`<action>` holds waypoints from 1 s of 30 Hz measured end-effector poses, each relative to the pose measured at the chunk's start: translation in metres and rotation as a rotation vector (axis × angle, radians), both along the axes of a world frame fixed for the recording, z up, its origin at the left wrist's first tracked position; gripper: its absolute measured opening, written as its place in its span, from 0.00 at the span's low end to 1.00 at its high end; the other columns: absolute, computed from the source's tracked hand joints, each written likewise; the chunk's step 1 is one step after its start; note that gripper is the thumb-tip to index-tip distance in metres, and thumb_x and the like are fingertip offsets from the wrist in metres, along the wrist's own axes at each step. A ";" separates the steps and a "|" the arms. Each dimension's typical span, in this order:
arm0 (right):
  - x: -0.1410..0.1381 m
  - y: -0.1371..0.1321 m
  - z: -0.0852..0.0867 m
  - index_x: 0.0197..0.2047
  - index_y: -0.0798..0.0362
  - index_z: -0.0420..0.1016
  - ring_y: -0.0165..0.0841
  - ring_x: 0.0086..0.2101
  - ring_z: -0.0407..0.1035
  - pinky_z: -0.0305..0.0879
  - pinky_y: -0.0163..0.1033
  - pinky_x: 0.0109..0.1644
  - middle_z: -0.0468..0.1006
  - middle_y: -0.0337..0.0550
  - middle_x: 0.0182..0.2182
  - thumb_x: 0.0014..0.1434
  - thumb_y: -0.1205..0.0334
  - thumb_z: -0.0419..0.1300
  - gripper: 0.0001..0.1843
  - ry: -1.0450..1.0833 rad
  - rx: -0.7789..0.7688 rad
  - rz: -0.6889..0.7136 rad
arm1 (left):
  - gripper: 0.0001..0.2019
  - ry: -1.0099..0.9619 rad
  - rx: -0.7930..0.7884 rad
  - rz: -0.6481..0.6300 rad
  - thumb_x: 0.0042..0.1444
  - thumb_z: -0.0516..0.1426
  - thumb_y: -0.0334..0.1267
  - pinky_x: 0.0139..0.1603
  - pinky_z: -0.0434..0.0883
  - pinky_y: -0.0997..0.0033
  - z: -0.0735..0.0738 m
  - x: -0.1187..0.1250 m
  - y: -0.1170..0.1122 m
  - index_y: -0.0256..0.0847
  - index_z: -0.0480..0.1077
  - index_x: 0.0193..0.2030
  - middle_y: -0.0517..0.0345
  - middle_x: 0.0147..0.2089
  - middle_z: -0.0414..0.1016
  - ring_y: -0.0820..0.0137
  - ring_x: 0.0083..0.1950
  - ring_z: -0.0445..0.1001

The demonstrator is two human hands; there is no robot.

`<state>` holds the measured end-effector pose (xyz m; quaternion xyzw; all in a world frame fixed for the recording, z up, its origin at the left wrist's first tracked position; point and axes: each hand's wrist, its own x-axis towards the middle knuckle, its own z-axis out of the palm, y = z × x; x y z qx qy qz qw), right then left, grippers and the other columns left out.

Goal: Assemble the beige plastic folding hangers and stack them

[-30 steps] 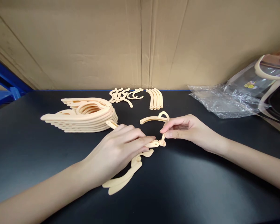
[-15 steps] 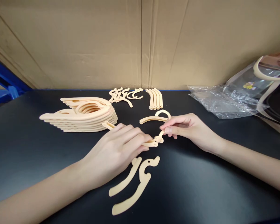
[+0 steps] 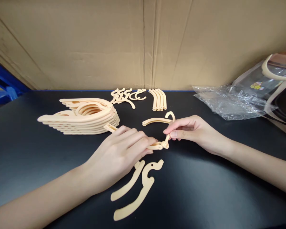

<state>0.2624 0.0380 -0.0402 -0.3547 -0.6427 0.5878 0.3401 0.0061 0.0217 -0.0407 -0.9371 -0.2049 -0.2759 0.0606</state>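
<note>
My left hand (image 3: 124, 154) is closed over a slim cream plastic hanger arm (image 3: 155, 146), whose two ends stick out past the fingers. Between thumb and fingers, my right hand (image 3: 189, 128) pinches a cream hanger hook (image 3: 171, 116). The hook's knobbed lower end is at the right tip of the hanger arm; whether the two are joined I cannot tell. Nearer me lie two flat hanger pieces, a plain curved one (image 3: 131, 183) and one with a notched, holed top (image 3: 143, 194). Just behind the hook rests another curved arm (image 3: 154, 121).
A stack of cream folding hangers (image 3: 78, 117) stands at the left. Farther back lie a heap of hooked pieces (image 3: 125, 95) and a row of curved arms (image 3: 157, 100). Clear plastic packaging (image 3: 228, 101) and a transparent bag (image 3: 250, 79) lie at the right, before a cardboard wall (image 3: 85, 44).
The hook has turned in my right fingers, so its curve looks narrower and its lower end has shifted slightly right. My left hand keeps its hold on the arm.
</note>
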 end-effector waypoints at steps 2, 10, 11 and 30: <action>0.000 0.000 0.001 0.40 0.44 0.85 0.26 0.34 0.76 0.71 0.30 0.40 0.84 0.35 0.32 0.58 0.60 0.69 0.06 -0.016 0.001 0.006 | 0.07 -0.001 -0.005 -0.003 0.68 0.53 0.31 0.39 0.64 0.66 0.001 -0.001 -0.001 0.34 0.69 0.50 0.56 0.40 0.78 0.69 0.38 0.71; -0.005 -0.006 0.005 0.39 0.47 0.84 0.30 0.34 0.77 0.72 0.35 0.42 0.83 0.37 0.32 0.57 0.55 0.69 0.08 -0.108 0.058 -0.053 | 0.10 -0.003 -0.022 -0.012 0.68 0.52 0.29 0.42 0.62 0.67 -0.002 -0.003 0.000 0.34 0.70 0.52 0.56 0.41 0.78 0.69 0.40 0.71; -0.005 -0.007 0.006 0.39 0.48 0.84 0.30 0.34 0.77 0.72 0.36 0.43 0.83 0.37 0.32 0.57 0.54 0.69 0.08 -0.118 0.073 -0.067 | 0.10 0.000 -0.021 -0.012 0.68 0.51 0.28 0.41 0.62 0.67 -0.002 -0.003 0.000 0.34 0.70 0.53 0.56 0.40 0.77 0.69 0.40 0.71; -0.013 -0.021 0.003 0.38 0.50 0.82 0.31 0.32 0.73 0.71 0.36 0.37 0.81 0.39 0.33 0.62 0.54 0.64 0.10 -0.231 0.292 -0.211 | 0.15 0.122 0.121 0.074 0.69 0.46 0.27 0.34 0.61 0.66 0.004 0.001 -0.002 0.30 0.72 0.52 0.55 0.34 0.76 0.68 0.34 0.70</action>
